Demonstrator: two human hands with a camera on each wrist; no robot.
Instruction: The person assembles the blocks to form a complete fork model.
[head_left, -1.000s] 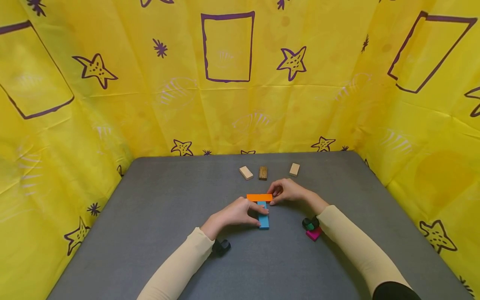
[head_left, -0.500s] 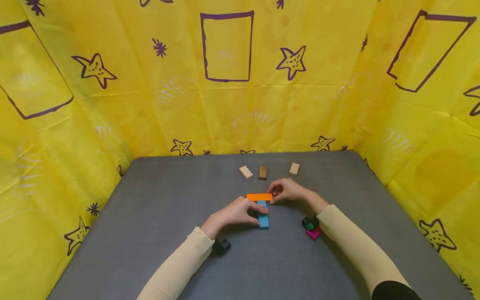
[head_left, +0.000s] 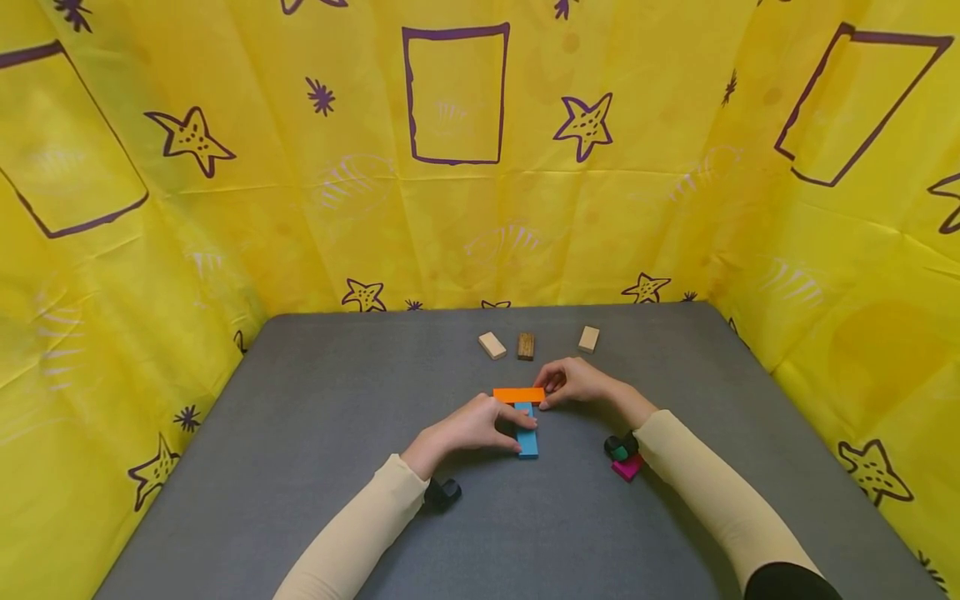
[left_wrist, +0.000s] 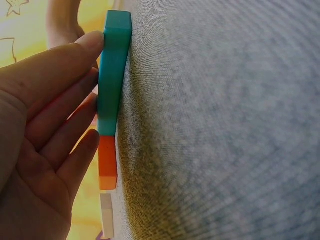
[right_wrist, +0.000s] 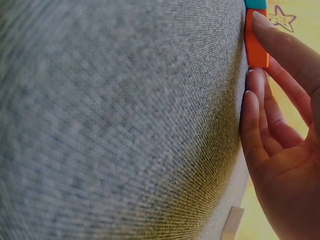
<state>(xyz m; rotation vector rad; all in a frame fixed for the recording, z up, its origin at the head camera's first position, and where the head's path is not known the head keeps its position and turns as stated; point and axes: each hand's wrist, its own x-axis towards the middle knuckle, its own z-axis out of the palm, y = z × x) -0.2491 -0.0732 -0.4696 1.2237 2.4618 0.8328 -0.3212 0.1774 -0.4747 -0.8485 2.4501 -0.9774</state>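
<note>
On blue block | left hand rests | right hand pinches orange block

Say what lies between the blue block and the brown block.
The orange block, crosswise at the far end of the blue block, then bare grey tabletop up to the brown block, in the head view.

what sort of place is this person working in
Probably a makeshift recording booth: yellow printed cloth hangs along three sides of a grey table, and there is a dark wrist device on the person's right arm.
</note>
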